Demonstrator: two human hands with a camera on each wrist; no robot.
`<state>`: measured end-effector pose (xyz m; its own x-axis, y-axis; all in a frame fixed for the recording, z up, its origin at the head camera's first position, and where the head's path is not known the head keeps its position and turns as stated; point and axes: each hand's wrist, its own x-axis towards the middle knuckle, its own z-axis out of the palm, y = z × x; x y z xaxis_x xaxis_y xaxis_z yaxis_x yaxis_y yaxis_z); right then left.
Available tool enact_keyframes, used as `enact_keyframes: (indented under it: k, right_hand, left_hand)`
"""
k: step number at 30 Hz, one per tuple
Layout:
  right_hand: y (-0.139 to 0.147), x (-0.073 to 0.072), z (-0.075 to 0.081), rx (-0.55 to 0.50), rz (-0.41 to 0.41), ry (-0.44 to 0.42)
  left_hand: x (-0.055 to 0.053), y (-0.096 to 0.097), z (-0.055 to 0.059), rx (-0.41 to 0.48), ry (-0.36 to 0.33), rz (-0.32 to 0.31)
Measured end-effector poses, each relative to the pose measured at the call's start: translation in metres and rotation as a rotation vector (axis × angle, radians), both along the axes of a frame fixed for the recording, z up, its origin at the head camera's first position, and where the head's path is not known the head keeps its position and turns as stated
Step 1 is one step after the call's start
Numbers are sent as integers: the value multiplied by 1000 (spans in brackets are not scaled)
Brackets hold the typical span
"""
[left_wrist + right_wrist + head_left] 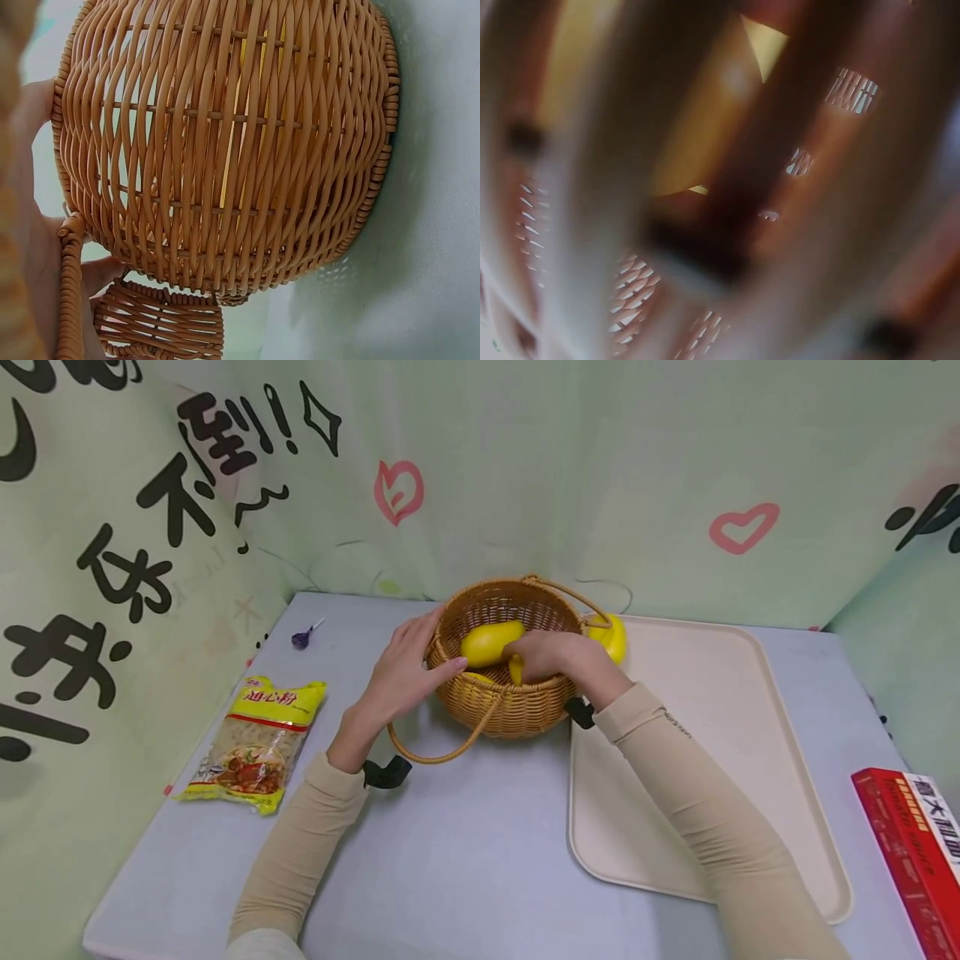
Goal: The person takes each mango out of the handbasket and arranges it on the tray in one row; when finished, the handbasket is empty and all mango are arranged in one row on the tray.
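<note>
A round wicker basket (498, 714) with two looped handles stands near the back of the table. My left hand (408, 664) holds its left rim, thumb over the edge; the left wrist view shows the woven side (225, 150) close up. Inside lies a smooth yellow mango-like fruit (491, 643), with more yellow below it. My right hand (551, 656) reaches in over the right rim, fingers bent down around a yellow piece of fruit (516, 670); its kind I cannot tell. Blurred wicker fills the right wrist view, yellow fruit (712, 112) showing through the gaps.
Right of the basket lies a beige tray (675, 827), with yellow fruit (611, 639) at its back left corner. A yellow noodle packet (258, 743) and a purple-wrapped lollipop (302, 638) lie to the left. At the right edge is a red box (907, 852). Curtains hang behind.
</note>
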<state>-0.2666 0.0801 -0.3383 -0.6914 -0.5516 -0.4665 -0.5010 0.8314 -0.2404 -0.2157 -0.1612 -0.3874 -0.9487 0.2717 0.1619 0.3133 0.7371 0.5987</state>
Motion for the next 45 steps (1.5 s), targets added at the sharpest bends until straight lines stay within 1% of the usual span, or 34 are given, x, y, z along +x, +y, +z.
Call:
enact_keyframes:
  k: [3,6,10,16,21,25,31,36,39,42,45]
  right_hand:
    - [1,1,2,-13,-3,-20]
    - [2,1,2,-52,19,-3]
    - [2,0,-1,-133,41,57]
    - [3,3,0,-262,16,150]
    - [7,4,1,-378,7,235]
    - [9,5,3,-491,-21,274]
    - [15,12,8,-686,-111,303]
    - [21,20,16,-882,-161,309]
    - [27,26,24,-974,-191,305]
    - [34,33,33,-1022,-204,355]
    - [41,42,44,-1053,-210,435]
  left_hand:
    - [-1,0,0,5,-2,-2]
    - [-1,1,0,5,-6,0]
    - [0,1,1,3,-9,2]
    - [1,2,0,2,-4,3]
    - [1,2,1,0,-14,7]
    - [1,2,1,-3,-12,15]
    - [2,1,0,11,-21,5]
    - [4,0,1,19,-25,13]
    - [5,-1,2,22,-18,12]
    - [4,0,2,20,-17,9]
    - [4,1,1,16,-20,8]
